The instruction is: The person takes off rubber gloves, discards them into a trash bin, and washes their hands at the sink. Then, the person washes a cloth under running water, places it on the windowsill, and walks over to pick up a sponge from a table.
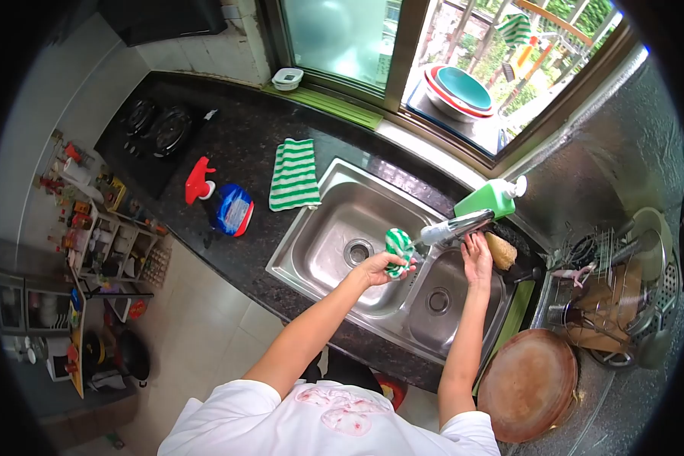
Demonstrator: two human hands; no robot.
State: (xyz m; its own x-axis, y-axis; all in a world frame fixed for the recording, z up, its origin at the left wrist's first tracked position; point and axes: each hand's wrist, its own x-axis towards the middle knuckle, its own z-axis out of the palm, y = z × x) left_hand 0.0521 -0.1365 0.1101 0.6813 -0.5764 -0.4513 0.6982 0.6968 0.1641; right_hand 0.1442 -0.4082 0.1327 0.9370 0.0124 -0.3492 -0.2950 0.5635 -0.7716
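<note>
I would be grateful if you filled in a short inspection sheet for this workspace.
Surface: dark countertop with a two-bowl steel sink.
Job's things: bunched green-and-white cloth over the sink, near the tap.
Clutter: spread striped cloth and blue spray bottle left of the sink; green pump bottle behind the tap.
Grip: left hand closed on the bunched cloth; right hand open by the tap, contact unclear.
Cables: nothing seen.
Surroundings: stove at left; stacked basins beyond the open window; round board and dish rack at right.
</note>
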